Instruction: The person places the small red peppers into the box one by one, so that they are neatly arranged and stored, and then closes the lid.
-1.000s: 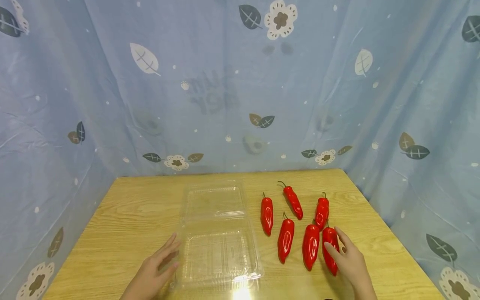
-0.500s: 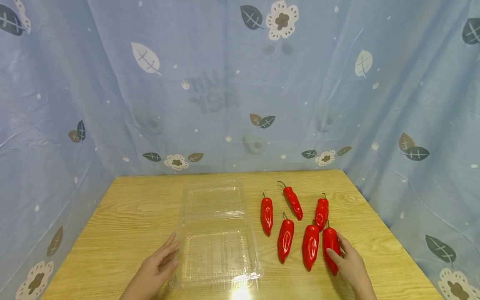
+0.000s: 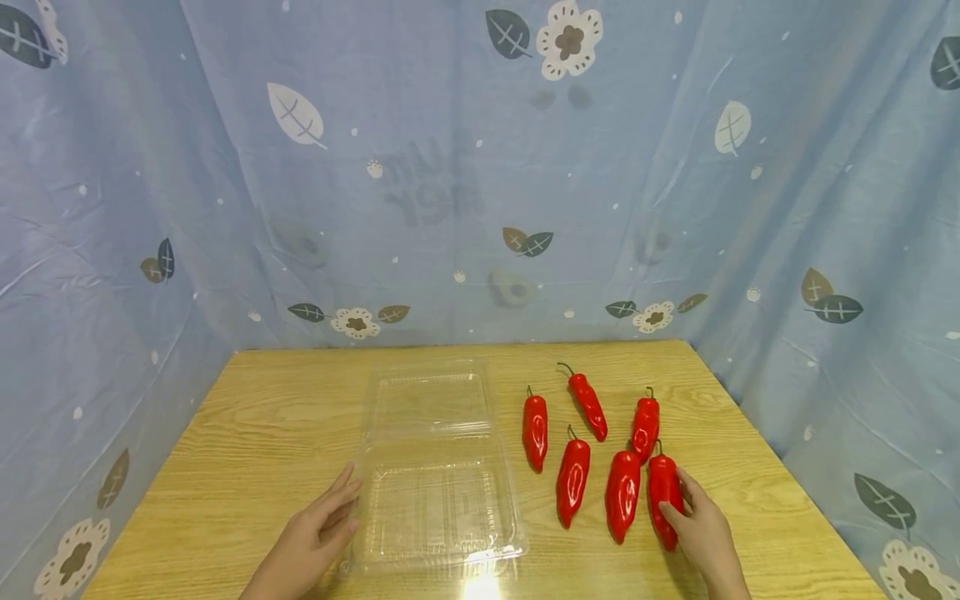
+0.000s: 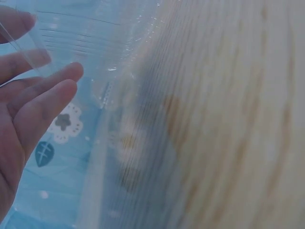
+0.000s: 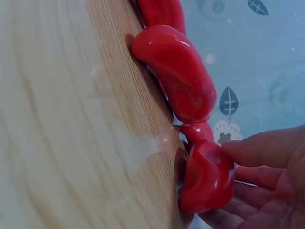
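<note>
My right hand (image 3: 705,529) grips the rightmost red chili pepper (image 3: 663,487), which lies on the table with its stem pointing away. In the right wrist view the thumb of that hand (image 5: 267,176) presses one side of the glossy pepper (image 5: 207,183), with the other fingers round the far side. At the left side of a clear plastic clamshell box (image 3: 435,510), lying open and flat, rests my left hand (image 3: 307,533). Its fingers are spread and relaxed; in the left wrist view, fingertips of this hand (image 4: 43,102) overlap the transparent wall.
Two more peppers, one near (image 3: 622,496) and one farther back (image 3: 645,427), lie just left of the gripped one. Others, including a left one (image 3: 535,433), are spread between these and the box. A blue patterned curtain (image 3: 465,192) surrounds the wooden table (image 3: 270,433).
My right hand's fingers have closed in on the rightmost pepper, the thumb now against its side. The left hand and the box have stayed put.
</note>
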{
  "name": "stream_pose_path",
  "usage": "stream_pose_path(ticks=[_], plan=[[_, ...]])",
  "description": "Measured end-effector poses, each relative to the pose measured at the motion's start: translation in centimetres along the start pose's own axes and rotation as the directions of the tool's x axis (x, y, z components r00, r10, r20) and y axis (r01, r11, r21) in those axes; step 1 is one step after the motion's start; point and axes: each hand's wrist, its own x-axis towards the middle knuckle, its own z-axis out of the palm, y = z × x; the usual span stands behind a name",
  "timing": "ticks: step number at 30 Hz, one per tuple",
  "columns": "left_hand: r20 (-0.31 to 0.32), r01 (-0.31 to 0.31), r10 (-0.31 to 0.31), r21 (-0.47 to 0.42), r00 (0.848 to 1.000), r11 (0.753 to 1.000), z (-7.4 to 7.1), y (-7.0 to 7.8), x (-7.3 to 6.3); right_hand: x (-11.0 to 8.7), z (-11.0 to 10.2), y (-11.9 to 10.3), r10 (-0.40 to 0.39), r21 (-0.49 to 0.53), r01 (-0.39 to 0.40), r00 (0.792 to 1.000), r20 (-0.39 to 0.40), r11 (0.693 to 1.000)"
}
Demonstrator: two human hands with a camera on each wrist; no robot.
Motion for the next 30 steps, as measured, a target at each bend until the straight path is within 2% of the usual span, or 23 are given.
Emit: stream_pose_path(ticks=[4, 11, 16, 23, 26, 30], plan=[[-0.004, -0.006, 0.006, 0.008, 1.0, 1.0, 0.09, -0.06, 0.03, 0.05, 0.09, 0.19, 0.003, 0.007, -0.003, 1.0, 0.006, 1.0], [-0.015, -0.012, 0.012, 0.015, 1.0, 1.0, 0.11, -0.12, 0.06, -0.05, 0.25, 0.24, -0.025, 0.039, 0.026, 0.999, -0.027, 0.999], [-0.011, -0.034, 0.034, 0.015, 0.999, 0.999, 0.0, 0.06, 0.02, 0.09, 0.29, 0.39, 0.007, 0.053, -0.005, 0.999, -0.038, 0.999], [-0.02, 0.007, -0.006, 0.024, 1.0, 1.0, 0.08, -0.02, -0.07, 0.12, 0.1, 0.66, 0.035, 0.066, -0.031, 0.998, -0.06, 0.997], [-0.02, -0.004, 0.004, 0.044, 1.0, 0.999, 0.13, -0.08, -0.07, 0.06, 0.05, 0.73, 0.045, 0.082, -0.038, 0.996, -0.08, 0.996], [-0.018, 0.0, 0.0, 0.03, 1.0, 1.0, 0.17, -0.11, -0.05, -0.06, 0.0, 0.66, 0.064, 0.11, -0.052, 0.993, -0.102, 0.993]])
